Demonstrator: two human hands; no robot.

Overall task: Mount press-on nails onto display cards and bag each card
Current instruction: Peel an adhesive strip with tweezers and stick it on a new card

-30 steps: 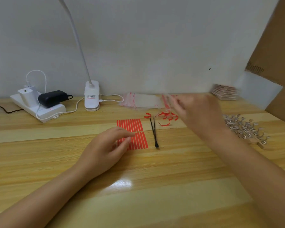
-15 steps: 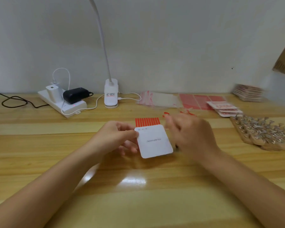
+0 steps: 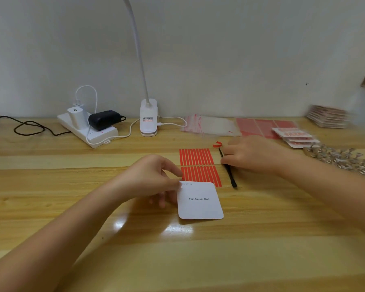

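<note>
At the centre of the frame the left hand (image 3: 150, 180) pinches the upper left corner of a white rounded-corner display card printed "Handmade Nail" (image 3: 199, 202), thumb on top and fingers curled beneath. The card lies flat or nearly flat on the glossy wooden tabletop (image 3: 198, 260), its upper edge overlapping the lower end of a sheet of orange-red adhesive strips (image 3: 197, 165). Its slightly longer side runs from the lower frame toward the upper frame, tilted a little to the left, and the print reads upright to the wearer.

Right of centre, the right hand (image 3: 253, 154) is curled over the upper part of thin black tweezers (image 3: 229, 169), fingertips touching them; whether it has them firmly gripped I cannot tell. The tweezers lie with their long axis slanting from upper left to lower right, just beside the strip sheet.

The step looks like the start of a fresh card: blank card positioned, tool being collected. Next would likely be lifting the tweezers and peeling a strip onto the card, which calls for the left hand steadying the card. Loose metal-backed nail tips (image 3: 341, 159) wait at the right edge.
</note>
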